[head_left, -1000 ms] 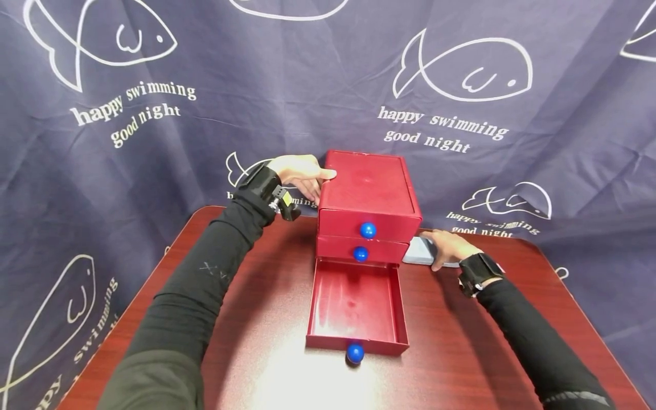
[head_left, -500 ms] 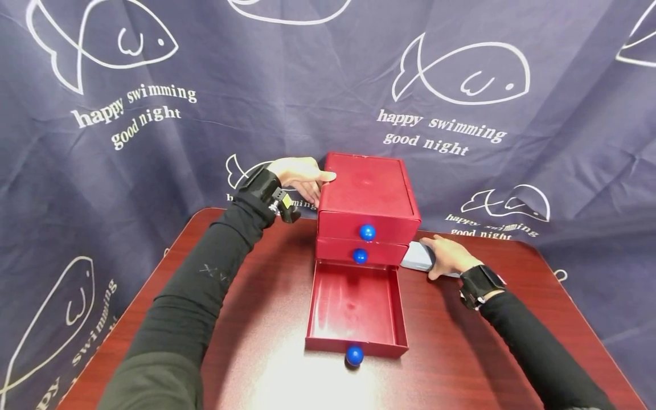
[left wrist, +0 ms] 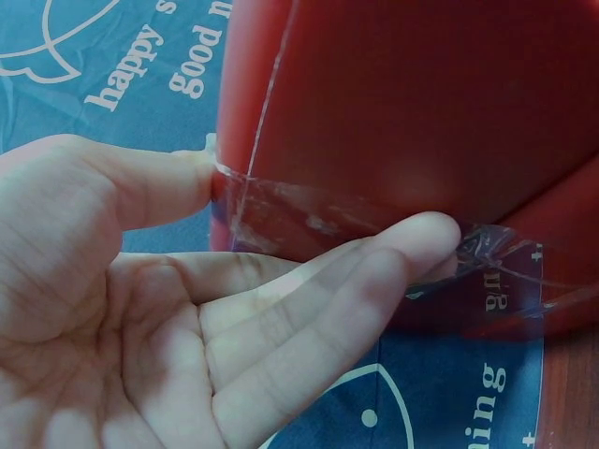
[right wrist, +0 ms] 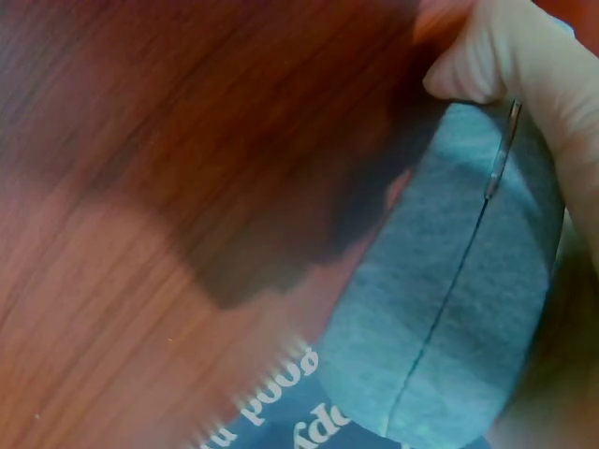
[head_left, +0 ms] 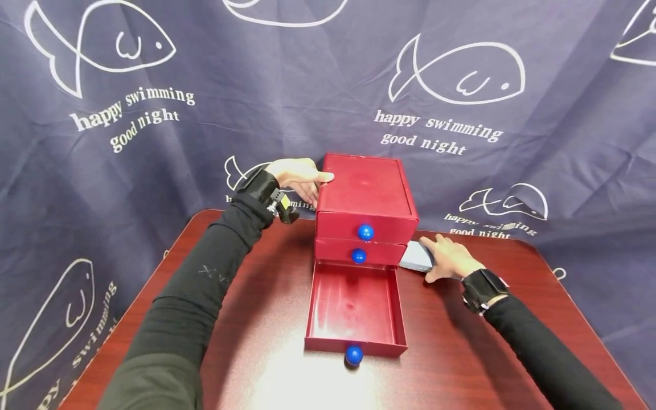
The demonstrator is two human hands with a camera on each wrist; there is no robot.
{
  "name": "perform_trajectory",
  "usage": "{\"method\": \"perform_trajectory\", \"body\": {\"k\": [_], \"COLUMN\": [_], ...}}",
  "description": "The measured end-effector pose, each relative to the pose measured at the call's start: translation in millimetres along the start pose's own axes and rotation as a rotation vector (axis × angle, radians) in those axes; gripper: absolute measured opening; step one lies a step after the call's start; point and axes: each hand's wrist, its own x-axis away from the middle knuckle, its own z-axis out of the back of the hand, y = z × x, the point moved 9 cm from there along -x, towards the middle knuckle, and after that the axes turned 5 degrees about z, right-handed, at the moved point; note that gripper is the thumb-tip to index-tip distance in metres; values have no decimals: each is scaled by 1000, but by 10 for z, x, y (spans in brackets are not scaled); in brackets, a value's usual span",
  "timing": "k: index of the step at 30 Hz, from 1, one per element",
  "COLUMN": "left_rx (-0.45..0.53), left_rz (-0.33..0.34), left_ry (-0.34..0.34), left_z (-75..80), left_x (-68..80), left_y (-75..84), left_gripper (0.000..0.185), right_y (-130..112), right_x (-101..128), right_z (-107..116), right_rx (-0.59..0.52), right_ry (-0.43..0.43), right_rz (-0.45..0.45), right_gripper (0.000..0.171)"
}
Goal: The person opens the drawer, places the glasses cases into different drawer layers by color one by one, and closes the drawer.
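A red drawer box point(head_left: 364, 185) with blue ball knobs stands on the table, its bottom drawer point(head_left: 353, 307) pulled out and its two upper drawers pushed in. My left hand point(head_left: 298, 173) rests on the box's left side, thumb on the top edge. In the left wrist view its fingers point(left wrist: 318, 327) lie nearly straight against the red wall, over some clear tape. To the right of the box, my right hand point(head_left: 448, 257) grips a grey-blue glasses case point(head_left: 417, 257) lying by the box. The case's seam and metal hinge show in the right wrist view, with my thumb at one end.
Beneath everything is a reddish-brown wooden table point(head_left: 451, 353) with rounded far corners. A blue curtain point(head_left: 307, 74) printed with white fish and lettering hangs close behind the table and along its sides.
My right hand shifts very slightly toward me, still on the glasses case. The left hand keeps its place on the drawer box, and the bottom drawer stays out.
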Motion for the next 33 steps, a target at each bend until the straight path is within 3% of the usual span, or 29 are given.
{"method": "perform_trajectory", "body": {"k": [18,23,33], "left_rx": [6,8,-4], "left_rz": [-2,2,-14], "left_ry": [5,3,4], "left_z": [-8,-3,-18], "left_x": [12,15,25], "left_y": [8,-7,12], "left_gripper": [50,49,49], "right_y": [-307,-355,-317], "right_x": [201,345,742], "right_z": [298,414,671], "right_rx": [179,143,16], "right_ry": [107,183,241], "right_rz": [31,34,-18], "right_gripper": [72,80,85]}}
